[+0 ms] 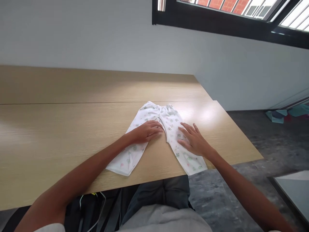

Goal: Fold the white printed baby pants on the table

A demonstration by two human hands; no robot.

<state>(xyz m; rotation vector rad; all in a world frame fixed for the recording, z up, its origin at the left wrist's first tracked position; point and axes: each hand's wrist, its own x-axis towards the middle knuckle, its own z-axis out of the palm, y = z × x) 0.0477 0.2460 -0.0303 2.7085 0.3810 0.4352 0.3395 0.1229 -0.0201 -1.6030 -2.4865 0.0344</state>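
Observation:
A small pair of white printed pants (172,124) lies spread on the wooden table, waistband toward the wall and legs toward me. The right leg's hem reaches the front table edge. My left hand (148,131) rests palm down across the inner side of the left leg near the crotch, fingers stretched out. On the right leg lies my right hand (193,140), flat with its fingers spread. Parts of both legs are hidden under my hands and left forearm.
The light wooden table (60,129) has a seam running across it and ends at a right edge. Behind it stands a grey wall (96,35) with a dark-framed window (217,21). Cables (101,206) hang below the front edge. Folded coloured items (276,116) lie on the floor.

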